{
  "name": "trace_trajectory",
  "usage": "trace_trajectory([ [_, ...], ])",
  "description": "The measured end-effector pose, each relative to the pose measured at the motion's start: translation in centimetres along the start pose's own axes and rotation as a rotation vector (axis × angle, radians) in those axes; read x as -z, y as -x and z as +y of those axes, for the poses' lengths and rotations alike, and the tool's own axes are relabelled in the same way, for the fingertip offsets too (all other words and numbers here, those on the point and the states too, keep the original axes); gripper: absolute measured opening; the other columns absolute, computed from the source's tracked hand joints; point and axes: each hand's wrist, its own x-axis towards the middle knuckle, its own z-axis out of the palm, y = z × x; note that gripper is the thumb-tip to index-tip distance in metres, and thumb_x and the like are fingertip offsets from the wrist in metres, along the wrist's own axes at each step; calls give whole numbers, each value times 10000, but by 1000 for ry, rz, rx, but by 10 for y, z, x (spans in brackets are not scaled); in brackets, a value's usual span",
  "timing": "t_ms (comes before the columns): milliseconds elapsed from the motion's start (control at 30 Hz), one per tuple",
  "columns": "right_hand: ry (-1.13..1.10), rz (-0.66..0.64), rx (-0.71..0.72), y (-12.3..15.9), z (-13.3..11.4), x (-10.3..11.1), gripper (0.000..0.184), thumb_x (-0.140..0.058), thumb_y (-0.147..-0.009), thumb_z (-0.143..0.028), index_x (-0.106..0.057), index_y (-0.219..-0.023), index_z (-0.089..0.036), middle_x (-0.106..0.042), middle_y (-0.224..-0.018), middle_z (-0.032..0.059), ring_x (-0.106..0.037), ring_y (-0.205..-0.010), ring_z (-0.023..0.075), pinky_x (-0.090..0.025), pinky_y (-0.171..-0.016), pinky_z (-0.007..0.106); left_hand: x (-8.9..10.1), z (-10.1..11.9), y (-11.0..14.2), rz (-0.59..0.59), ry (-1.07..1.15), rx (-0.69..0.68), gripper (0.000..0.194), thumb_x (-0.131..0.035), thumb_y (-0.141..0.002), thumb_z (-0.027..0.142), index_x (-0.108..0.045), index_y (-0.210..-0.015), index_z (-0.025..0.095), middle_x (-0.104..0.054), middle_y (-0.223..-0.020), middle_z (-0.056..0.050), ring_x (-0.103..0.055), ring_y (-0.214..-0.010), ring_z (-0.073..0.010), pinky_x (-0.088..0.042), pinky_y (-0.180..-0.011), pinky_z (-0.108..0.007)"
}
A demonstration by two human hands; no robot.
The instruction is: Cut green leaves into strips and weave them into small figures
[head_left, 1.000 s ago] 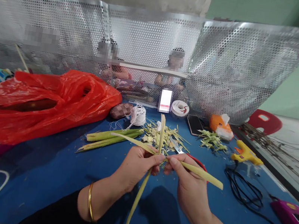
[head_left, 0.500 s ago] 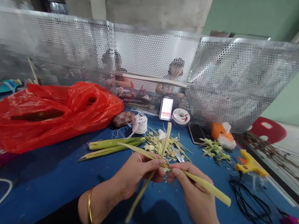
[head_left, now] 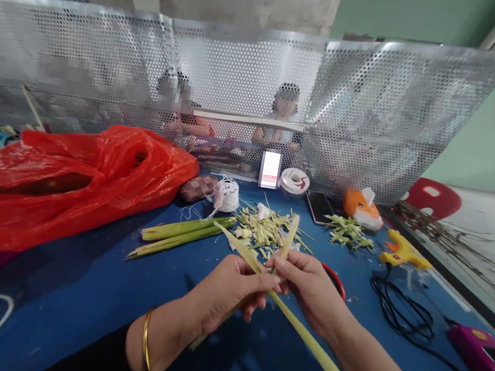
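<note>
Several pale yellow-green leaf strips cross between my two hands above the blue table. My left hand, with a gold bangle at the wrist, pinches the crossing with thumb and fingers. One strip end points up and left from it, and another hangs down behind that hand. Just to the right, my right hand is closed on the upright strip, close to the crossing. The long strip runs down to the lower right under my right forearm. My fingers hide the crossing itself.
Behind my hands lie leaf scraps, green stalks and white string. A red plastic bag fills the left. To the right are a phone, a tissue pack and a yellow glue gun with its cord. A perforated screen stands behind.
My right hand has shifted from the strip on the right to the upright strip. The long strip now slants down to the lower right. The view has shifted slightly; red scissor-like handle shows behind my right hand.
</note>
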Motion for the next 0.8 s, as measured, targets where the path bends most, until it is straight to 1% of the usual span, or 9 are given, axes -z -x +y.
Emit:
trace_trajectory([
  [133,-68,178,49,3,7,-7,232,-780,-681,-369,-702,-644,-154,-576,-520,-12,-465,-464,89,-358,-469,225,-1,-2,-3,14,-75,-3,221,-675,-726,353,-665,-687,136,-480,-469,47,-352,-365,-43,-222,-355,-177],
  [267,-66,273,99,2,12,-8,220,-783,-665,-351,-696,-614,-155,-577,-530,-13,-457,-445,79,-370,-460,221,1,-3,-5,18,-110,27,196,-687,-703,329,-648,-668,140,-482,-458,52,-348,-374,-42,-188,-369,-184],
  [400,-52,298,102,-1,14,-6,235,-786,-652,-369,-691,-626,-155,-574,-532,-17,-459,-454,76,-366,-467,212,0,-6,-5,10,-110,24,172,-678,-713,311,-656,-675,144,-486,-447,57,-329,-368,-36,-193,-383,-183],
  [467,-1,237,25,-3,9,-1,287,-777,-648,-425,-683,-638,-155,-568,-528,-16,-463,-454,84,-370,-475,221,0,-6,-5,14,-94,29,181,-685,-711,316,-668,-688,137,-485,-453,56,-323,-368,-33,-189,-381,-180],
  [567,303,217,-48,-2,-5,12,418,-677,-707,-563,-638,-597,-162,-521,-478,-16,-436,-419,105,-344,-453,250,0,-2,-4,1,-18,60,267,-693,-720,379,-703,-756,114,-527,-533,32,-347,-395,-30,-201,-373,-171],
  [667,867,601,264,3,-21,23,471,-582,-801,-553,-543,-504,-189,-424,-444,-27,-400,-449,118,-297,-470,263,1,3,-2,-46,47,99,346,-643,-764,431,-724,-817,100,-550,-592,8,-374,-412,-38,-248,-363,-169],
  [700,983,652,382,4,-25,24,444,-568,-828,-512,-550,-522,-191,-456,-480,-17,-434,-492,129,-320,-500,267,2,4,-1,-69,44,113,351,-629,-775,433,-728,-824,100,-549,-592,7,-379,-412,-42,-262,-360,-170],
  [733,1043,615,467,6,-28,25,393,-559,-849,-464,-582,-566,-193,-520,-549,0,-488,-559,144,-357,-547,269,2,5,-1,-98,27,130,342,-627,-778,423,-730,-826,101,-548,-591,7,-383,-412,-44,-271,-357,-169],
  [800,1035,343,496,6,-28,21,273,-547,-868,-375,-654,-686,-202,-631,-729,31,-579,-717,172,-422,-665,280,1,3,0,-156,-42,160,303,-637,-770,391,-730,-822,108,-557,-591,9,-389,-409,-44,-278,-357,-166],
])
